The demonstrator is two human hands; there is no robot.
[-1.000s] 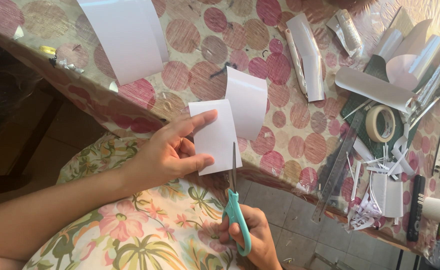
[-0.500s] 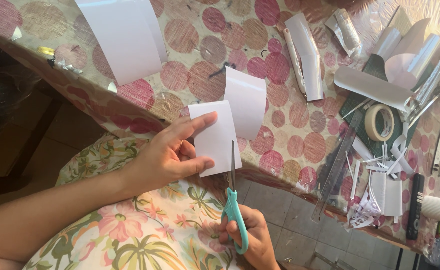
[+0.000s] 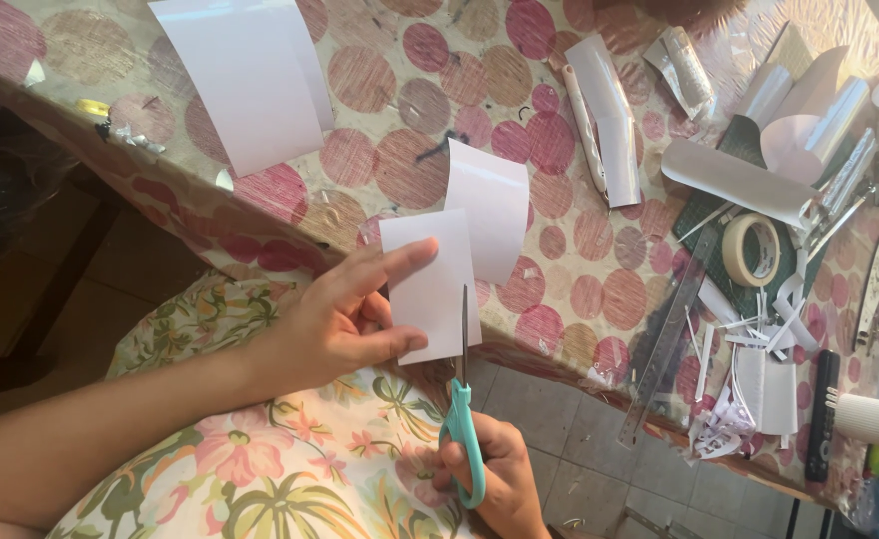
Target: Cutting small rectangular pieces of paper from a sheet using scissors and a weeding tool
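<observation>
My left hand (image 3: 344, 319) pinches a small white paper rectangle (image 3: 429, 279) just off the table's near edge, index finger laid across its face and thumb underneath. My right hand (image 3: 494, 474) grips teal-handled scissors (image 3: 462, 419) below it. The blades point up and meet the paper's right lower edge. A second curled white paper piece (image 3: 489, 215) lies on the table right behind the held one.
A dotted pink tablecloth (image 3: 399, 110) covers the table. A large white sheet (image 3: 245, 75) lies at the back left. To the right are a masking tape roll (image 3: 752, 250), a clear ruler (image 3: 671, 329), paper scraps (image 3: 759, 369), rolled sheets (image 3: 734, 180) and a black brush (image 3: 825, 419).
The scissors have slid slightly further up along the right edge of the held paper. Both hands stay in nearly the same place.
</observation>
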